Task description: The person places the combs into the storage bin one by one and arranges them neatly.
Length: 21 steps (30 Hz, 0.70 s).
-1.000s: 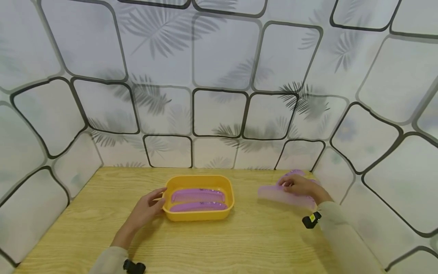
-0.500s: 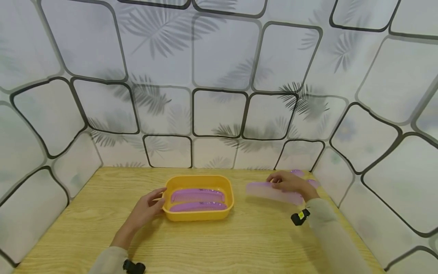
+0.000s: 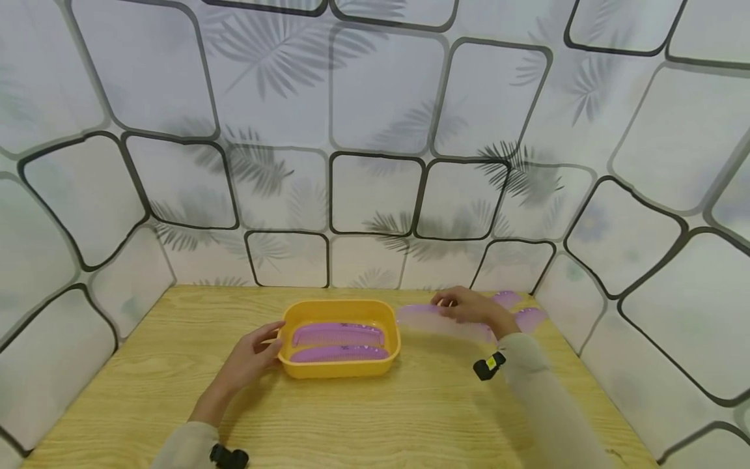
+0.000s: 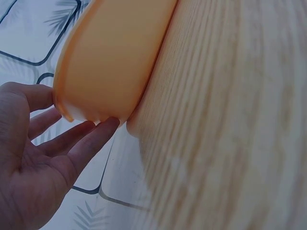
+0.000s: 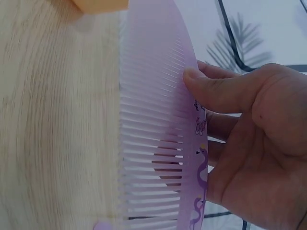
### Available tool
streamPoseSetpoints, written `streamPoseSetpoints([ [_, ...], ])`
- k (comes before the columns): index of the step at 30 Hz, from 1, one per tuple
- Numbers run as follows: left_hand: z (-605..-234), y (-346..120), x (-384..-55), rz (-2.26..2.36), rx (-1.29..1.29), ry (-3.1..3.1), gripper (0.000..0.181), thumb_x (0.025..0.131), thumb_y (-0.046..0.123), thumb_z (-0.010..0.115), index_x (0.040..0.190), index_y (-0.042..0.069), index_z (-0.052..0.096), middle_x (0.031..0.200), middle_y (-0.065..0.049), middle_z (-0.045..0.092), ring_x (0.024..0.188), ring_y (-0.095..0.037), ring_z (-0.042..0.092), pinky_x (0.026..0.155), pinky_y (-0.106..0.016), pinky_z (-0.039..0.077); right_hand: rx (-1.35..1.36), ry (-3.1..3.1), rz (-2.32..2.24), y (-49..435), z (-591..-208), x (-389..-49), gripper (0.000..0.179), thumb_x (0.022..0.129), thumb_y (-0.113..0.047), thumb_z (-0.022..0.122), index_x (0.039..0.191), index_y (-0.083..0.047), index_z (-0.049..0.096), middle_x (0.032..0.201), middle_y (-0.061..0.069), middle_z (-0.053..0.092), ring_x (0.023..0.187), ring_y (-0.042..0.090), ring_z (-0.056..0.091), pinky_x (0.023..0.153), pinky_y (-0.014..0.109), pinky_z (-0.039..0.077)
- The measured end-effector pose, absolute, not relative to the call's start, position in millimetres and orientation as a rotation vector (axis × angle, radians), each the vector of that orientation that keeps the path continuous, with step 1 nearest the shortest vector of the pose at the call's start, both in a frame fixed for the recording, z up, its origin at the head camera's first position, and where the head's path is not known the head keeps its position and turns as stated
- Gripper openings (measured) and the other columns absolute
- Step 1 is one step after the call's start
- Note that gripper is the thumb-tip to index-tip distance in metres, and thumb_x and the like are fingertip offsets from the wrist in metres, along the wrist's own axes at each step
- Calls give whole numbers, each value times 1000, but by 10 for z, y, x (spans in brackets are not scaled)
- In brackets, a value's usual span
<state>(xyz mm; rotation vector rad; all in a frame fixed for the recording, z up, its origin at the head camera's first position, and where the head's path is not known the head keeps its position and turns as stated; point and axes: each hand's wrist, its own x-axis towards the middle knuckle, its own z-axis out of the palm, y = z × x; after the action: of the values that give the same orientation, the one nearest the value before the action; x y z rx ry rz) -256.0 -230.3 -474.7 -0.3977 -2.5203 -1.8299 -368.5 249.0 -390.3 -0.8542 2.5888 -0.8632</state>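
1. Your right hand, seen from the head, pinched a purple comb over the table. Its front end was just beside the yellow tub; you could not tell if they touched. Two combs lay in the tub, long side by long side. Two more combs lay past your right hand. Lifting the front end above the rim first was likely best, so it would not bump.

2. From the left wrist, your left hand had loose, spread fingers. Their tips touched the tub's end but did not wrap around it. A light touch like that seemed enough to stop the tub sliding; a hard push might have tipped it.

3. From the right wrist, your thumb and fingers squeezed the held comb by its smooth back. The teeth pointed at the table. That was a good hold, since thin teeth might bend. Keeping the comb level and your squeeze soft looked wise.
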Motion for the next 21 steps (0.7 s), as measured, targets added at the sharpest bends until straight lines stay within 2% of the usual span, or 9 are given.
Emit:
streamPoseSetpoints([
  [8,-4753,-2306,-2563,-1834,-411,-2511,52,108,13,54,154,-6,40,150,-40,44,130,-52,57,88,-39,65,-876,2580,-880,2220,-3878,-3679,25,105,-13,57,124,-1,68,100,13,68,83,14,60,70,27,58],
  [17,-4761,-2308,-2571,-1815,-407,-2517,51,108,13,55,154,-5,41,149,-39,46,129,-51,58,87,-38,65,-925,2556,-864,1991,-3876,-3682,26,105,-15,56,125,-2,68,102,14,70,82,13,60,70,27,58],
  [21,-4756,-2306,-2568,-1813,-404,-2522,52,108,13,55,154,-5,41,149,-39,45,130,-52,58,88,-38,65,-930,2543,-866,1894,-3852,-3677,26,105,-14,56,125,-2,68,107,16,70,83,14,61,70,27,58],
])
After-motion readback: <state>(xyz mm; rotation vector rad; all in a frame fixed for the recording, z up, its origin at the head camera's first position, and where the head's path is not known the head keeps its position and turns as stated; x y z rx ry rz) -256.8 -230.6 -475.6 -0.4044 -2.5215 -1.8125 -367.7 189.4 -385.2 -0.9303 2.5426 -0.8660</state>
